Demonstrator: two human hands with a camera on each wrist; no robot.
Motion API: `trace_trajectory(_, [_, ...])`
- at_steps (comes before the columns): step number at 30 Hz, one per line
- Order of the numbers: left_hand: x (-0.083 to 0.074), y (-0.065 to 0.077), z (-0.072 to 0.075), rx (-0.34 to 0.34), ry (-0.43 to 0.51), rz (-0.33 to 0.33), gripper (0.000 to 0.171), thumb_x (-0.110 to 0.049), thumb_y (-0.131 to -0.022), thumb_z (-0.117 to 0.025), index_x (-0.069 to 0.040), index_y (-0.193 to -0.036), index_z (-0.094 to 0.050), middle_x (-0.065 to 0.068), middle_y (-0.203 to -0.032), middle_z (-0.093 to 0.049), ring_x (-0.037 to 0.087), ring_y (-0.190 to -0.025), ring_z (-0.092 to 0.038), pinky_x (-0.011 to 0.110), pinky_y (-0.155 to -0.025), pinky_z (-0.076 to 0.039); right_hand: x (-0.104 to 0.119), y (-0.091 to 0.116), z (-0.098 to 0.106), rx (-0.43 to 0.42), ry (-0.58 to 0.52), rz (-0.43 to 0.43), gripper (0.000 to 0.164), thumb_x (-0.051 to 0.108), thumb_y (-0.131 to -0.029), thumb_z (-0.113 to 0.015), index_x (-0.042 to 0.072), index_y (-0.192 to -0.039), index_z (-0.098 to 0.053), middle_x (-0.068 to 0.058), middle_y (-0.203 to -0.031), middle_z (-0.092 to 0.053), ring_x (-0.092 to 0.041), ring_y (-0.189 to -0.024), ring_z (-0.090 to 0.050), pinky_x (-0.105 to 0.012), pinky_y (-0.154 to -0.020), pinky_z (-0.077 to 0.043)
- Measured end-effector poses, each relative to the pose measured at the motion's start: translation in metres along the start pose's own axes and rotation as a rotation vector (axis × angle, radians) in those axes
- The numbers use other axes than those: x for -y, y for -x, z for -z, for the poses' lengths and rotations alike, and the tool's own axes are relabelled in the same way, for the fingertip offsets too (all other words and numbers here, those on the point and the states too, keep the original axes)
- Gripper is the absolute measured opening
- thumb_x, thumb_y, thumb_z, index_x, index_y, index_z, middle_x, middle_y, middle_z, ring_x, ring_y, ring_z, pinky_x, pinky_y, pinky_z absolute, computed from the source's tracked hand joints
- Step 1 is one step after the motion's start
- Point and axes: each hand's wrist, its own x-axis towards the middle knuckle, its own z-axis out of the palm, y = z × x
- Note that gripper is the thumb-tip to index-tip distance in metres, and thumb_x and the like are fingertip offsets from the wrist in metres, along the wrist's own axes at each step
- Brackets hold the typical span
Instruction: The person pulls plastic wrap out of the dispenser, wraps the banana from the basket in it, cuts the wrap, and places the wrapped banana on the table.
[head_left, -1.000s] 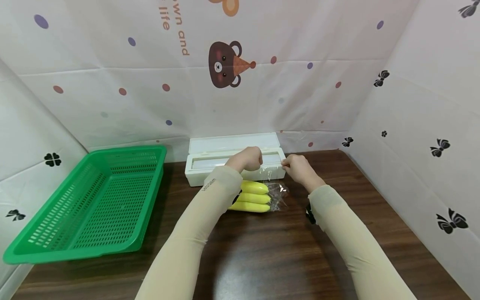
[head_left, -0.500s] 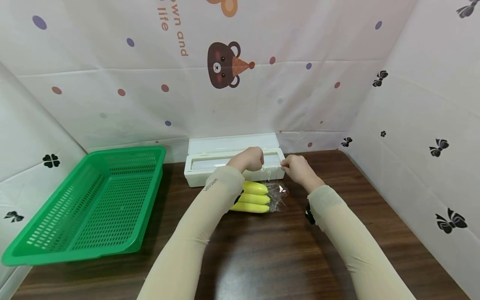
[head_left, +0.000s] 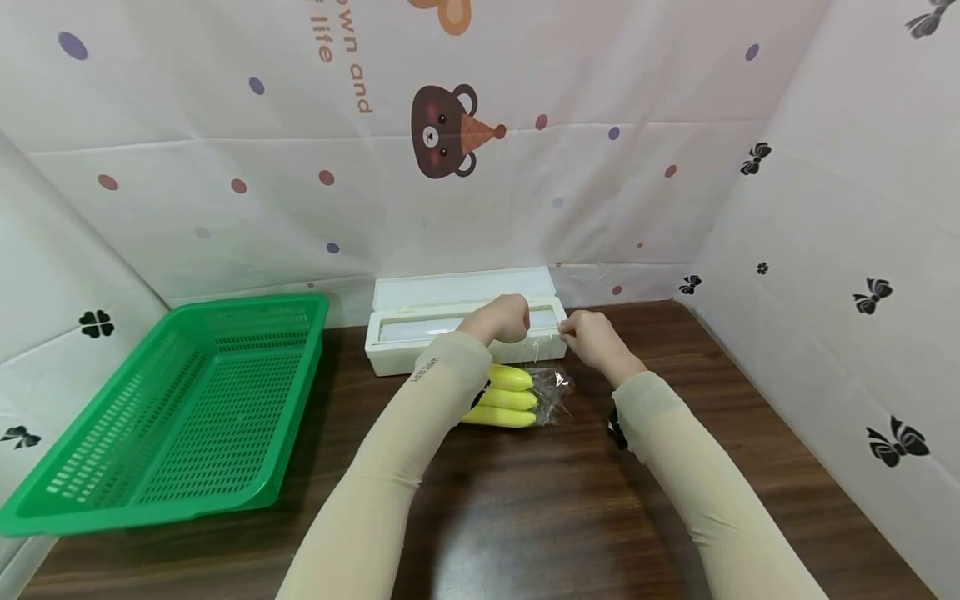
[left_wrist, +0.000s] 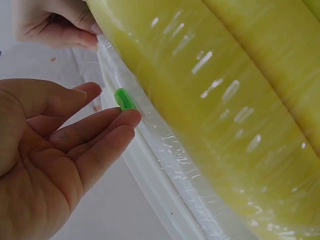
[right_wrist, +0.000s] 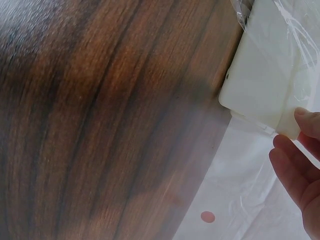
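A white cling film dispenser (head_left: 393,360) stands at the back of the table with its lid raised. A green slide cutter (left_wrist: 123,99) sits on its edge rail. The fingertips of my left hand (head_left: 501,318) touch the cutter, while the thumb stays off it. My right hand (head_left: 596,337) pinches the dispenser's right end, thumb on top and fingers beneath, clearest in the right wrist view. Just in front lie three long, smooth yellow pieces (head_left: 510,398) under clear film, their kind uncertain. Loose crumpled film (head_left: 552,390) spreads from their right ends. My left forearm hides their left ends.
A green perforated plastic basket (head_left: 225,417) stands at the left. The dark wooden table (head_left: 517,508) extends in front of the dispenser. White printed sheets (head_left: 375,208) line the back and both sides.
My left hand has crept slightly rightward along the dispenser. My right hand keeps its hold on the end. The whole head view has shifted a little to the left.
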Motion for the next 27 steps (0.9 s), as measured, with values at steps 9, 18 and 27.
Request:
trace_trajectory(9, [-0.003,0.0,0.0,-0.012,-0.005,-0.022,0.014,-0.001,-0.089,-0.051,-0.007,-0.079,-0.059,0.003,-0.089,-0.06,0.01,-0.058,-0.038,0.021,-0.055,-0.036,-0.001,-0.001,-0.001,-0.003,0.006,0.008,0.018,0.007,-0.087,-0.065,0.002,-0.102,-0.073,-0.018,-0.108,-0.068,-0.034,-0.102,-0.064,-0.044,-0.086,-0.052])
trace_trajectory(18, [-0.007,-0.008,-0.001,0.01,-0.039,-0.004,0.038,0.004,-0.084,-0.048,-0.014,-0.055,-0.032,-0.004,-0.05,-0.02,0.009,-0.045,-0.016,0.022,-0.044,-0.019,0.001,0.0,0.0,0.006,0.017,-0.009,0.019,0.009,-0.088,-0.065,0.002,-0.104,-0.072,-0.017,-0.11,-0.068,-0.033,-0.103,-0.063,-0.044,-0.088,-0.051])
trace_trajectory(27, [-0.011,-0.009,-0.002,0.013,-0.05,0.008,0.038,0.003,-0.085,-0.047,-0.014,-0.055,-0.032,-0.003,-0.05,-0.019,0.01,-0.045,-0.015,0.023,-0.044,-0.019,-0.001,0.001,-0.001,0.0,0.021,0.006,0.019,0.008,-0.088,-0.065,0.002,-0.104,-0.072,-0.018,-0.108,-0.068,-0.033,-0.102,-0.064,-0.044,-0.087,-0.052])
